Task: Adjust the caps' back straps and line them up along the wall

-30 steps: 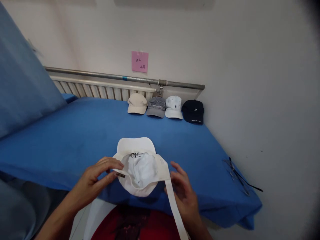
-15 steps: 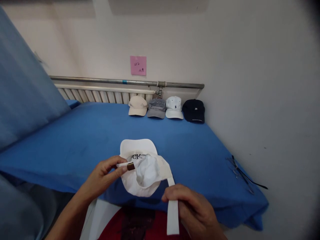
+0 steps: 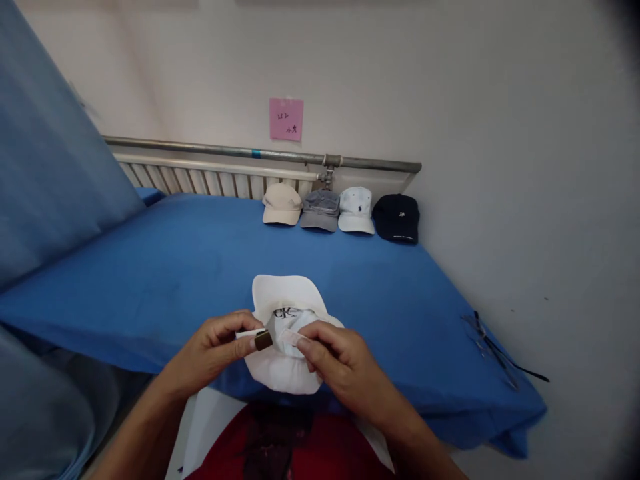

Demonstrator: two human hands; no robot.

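Observation:
A white cap lies upturned at the near edge of the blue-covered bed, its brim pointing away and dark letters showing inside. My left hand pinches a short white strap that carries a brass-coloured buckle. Between the thumb and fingers of my right hand is the tip of the white strap, held over the cap's opening. A small gap separates the strap tip from the buckle.
Beige, grey, pale blue and black caps stand in a row by the wall. Glasses lie at the bed's right edge. A blue curtain hangs left; a radiator is behind.
My right hand has moved up and left, bringing the loose strap end close to the buckle. My left hand keeps its hold on the buckle side. The view has shifted slightly.

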